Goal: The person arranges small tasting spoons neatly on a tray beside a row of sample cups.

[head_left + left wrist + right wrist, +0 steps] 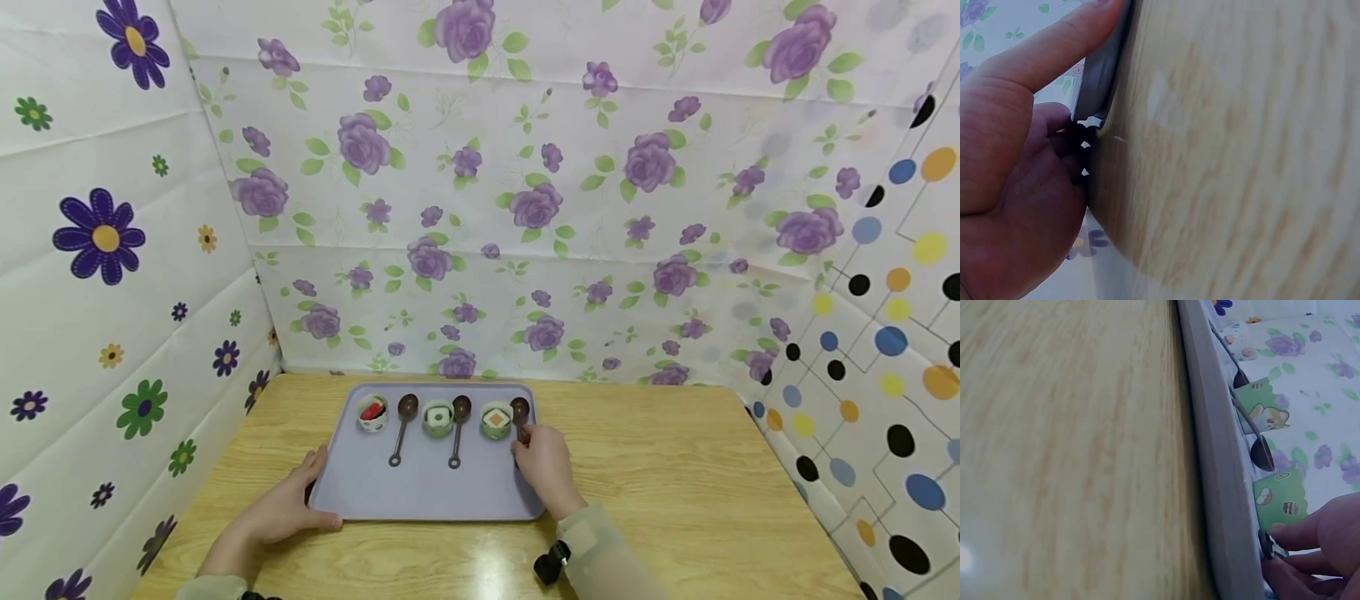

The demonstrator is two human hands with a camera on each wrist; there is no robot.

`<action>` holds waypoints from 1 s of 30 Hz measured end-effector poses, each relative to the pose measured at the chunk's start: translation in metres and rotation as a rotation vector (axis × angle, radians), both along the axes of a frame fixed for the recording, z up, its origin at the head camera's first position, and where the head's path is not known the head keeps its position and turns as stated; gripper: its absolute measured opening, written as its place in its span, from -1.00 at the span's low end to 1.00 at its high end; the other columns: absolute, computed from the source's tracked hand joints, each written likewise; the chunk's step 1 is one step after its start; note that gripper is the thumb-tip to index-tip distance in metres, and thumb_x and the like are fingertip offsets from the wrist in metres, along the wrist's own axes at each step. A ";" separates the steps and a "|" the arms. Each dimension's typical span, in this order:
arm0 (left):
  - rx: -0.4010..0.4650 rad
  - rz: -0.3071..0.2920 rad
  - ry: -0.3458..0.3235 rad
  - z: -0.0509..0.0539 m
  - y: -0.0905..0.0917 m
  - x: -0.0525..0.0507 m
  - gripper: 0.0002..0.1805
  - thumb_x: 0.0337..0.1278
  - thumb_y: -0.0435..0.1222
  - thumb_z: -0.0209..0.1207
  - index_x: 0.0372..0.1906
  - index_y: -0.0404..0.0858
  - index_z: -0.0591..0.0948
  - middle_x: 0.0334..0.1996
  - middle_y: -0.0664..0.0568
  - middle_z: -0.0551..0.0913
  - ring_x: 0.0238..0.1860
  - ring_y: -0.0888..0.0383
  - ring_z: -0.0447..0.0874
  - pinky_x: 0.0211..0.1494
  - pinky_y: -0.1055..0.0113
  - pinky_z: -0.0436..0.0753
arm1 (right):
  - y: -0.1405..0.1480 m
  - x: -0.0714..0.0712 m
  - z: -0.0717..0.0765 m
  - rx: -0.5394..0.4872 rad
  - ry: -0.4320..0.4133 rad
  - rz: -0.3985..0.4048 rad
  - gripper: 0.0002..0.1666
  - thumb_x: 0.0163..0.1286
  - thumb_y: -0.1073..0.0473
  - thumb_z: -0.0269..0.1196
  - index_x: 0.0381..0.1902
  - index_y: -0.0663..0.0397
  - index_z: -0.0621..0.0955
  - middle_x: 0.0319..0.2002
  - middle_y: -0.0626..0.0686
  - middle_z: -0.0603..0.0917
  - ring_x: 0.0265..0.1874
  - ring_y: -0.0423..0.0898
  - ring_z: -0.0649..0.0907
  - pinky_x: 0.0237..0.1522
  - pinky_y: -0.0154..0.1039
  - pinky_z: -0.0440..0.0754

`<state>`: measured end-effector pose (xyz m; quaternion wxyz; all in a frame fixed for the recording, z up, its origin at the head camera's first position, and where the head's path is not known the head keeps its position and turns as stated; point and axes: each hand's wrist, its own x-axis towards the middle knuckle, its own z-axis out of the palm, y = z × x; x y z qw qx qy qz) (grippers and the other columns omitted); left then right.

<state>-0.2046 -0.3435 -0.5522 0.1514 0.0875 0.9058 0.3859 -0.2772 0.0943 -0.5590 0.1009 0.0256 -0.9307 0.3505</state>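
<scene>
A pale lilac tray (420, 493) lies on the wooden table. My left hand (281, 507) holds its near left corner, thumb along the front edge and fingers at the left side; some fingertips are dark in the left wrist view. Near the tray's right side, my right hand (546, 468) pinches the handle of a brown spoon (520, 407), its bowl pointing away. Left of that spoon stands a green paper cup (1280, 499) with a white and orange piece inside. Two more brown spoons, a middle one (461, 408) and a left one (407, 407), lie on the tray.
Also on the tray are a middle green cup (437, 419) with a white piece and a pale left cup (372, 414) with a red-topped piece. The wooden table (660, 467) extends to the right. Patterned cloth walls (480, 208) enclose its back and sides.
</scene>
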 end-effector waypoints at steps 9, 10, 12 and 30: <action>0.021 -0.006 -0.004 0.002 0.000 0.000 0.45 0.03 -0.01 0.63 0.70 -0.47 -0.15 0.69 -0.46 -0.29 0.66 -0.48 -0.43 0.59 -0.48 -0.25 | 0.004 0.004 0.004 0.021 0.005 0.022 -0.68 0.34 0.28 0.48 -0.57 0.05 0.61 -0.63 -0.06 0.56 -0.63 -0.13 0.50 -0.59 -0.25 0.48; 0.019 -0.007 -0.005 0.003 0.000 0.000 0.45 0.03 -0.02 0.63 0.70 -0.47 -0.16 0.69 -0.47 -0.29 0.66 -0.48 -0.43 0.58 -0.48 -0.24 | 0.004 0.005 0.004 0.023 0.012 0.030 -0.68 0.34 0.27 0.47 -0.57 0.05 0.61 -0.64 -0.07 0.55 -0.64 -0.13 0.49 -0.59 -0.26 0.47; 0.017 -0.007 -0.003 0.004 -0.001 0.001 0.45 0.03 -0.02 0.63 0.70 -0.48 -0.15 0.68 -0.48 -0.28 0.65 -0.49 -0.42 0.58 -0.49 -0.24 | 0.005 0.006 0.005 0.030 0.026 0.050 -0.66 0.34 0.27 0.47 -0.58 0.04 0.58 -0.65 -0.09 0.52 -0.65 -0.14 0.46 -0.61 -0.26 0.44; 0.039 0.008 -0.013 0.012 -0.005 0.004 0.28 0.35 0.03 0.42 0.69 -0.50 -0.21 0.68 -0.49 -0.28 0.65 -0.49 -0.37 0.60 -0.43 -0.22 | 0.045 0.030 0.019 -0.010 0.015 0.129 -0.59 0.45 0.19 0.41 0.20 0.24 0.76 -0.02 0.18 0.82 -0.11 0.06 0.81 -0.06 -0.01 0.82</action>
